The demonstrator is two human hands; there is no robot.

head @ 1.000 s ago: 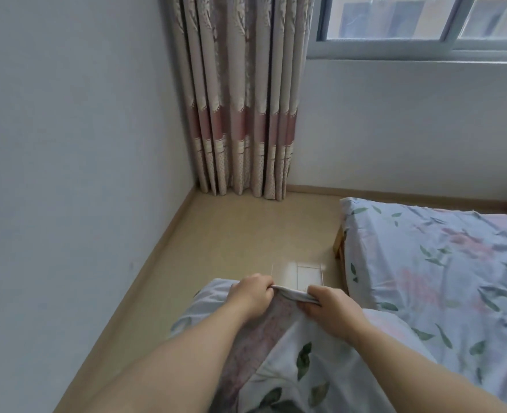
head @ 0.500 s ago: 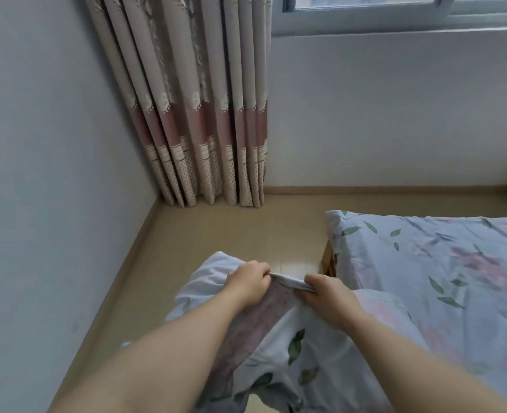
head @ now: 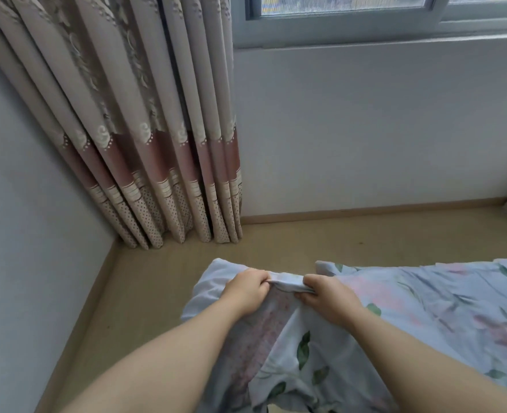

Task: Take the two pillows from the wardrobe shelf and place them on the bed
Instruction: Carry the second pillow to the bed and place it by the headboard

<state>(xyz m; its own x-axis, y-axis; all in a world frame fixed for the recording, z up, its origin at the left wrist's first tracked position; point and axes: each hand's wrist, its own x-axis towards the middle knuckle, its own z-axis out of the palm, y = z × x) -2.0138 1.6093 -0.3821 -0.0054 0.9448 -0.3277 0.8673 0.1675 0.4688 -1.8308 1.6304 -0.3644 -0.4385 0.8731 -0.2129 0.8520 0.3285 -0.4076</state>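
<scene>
A pillow (head: 294, 350) in a pale blue case with green leaves and pink flowers hangs in front of me, over the floor beside the bed. My left hand (head: 247, 290) and my right hand (head: 325, 296) both grip its far top edge, close together. The bed (head: 443, 305), covered in the same floral sheet, lies at the right, its near corner just behind my right hand. A second pillow and the wardrobe are out of sight.
A beige and pink curtain (head: 144, 138) hangs in the left corner down to the wooden floor (head: 162, 281). White walls stand left and ahead, with a window (head: 365, 16) at the top. A narrow strip of floor runs between the bed and the walls.
My view has swung right and closer toward the window wall. The pillow and both hands have shifted right, nearer the bed's corner. The grip is unchanged.
</scene>
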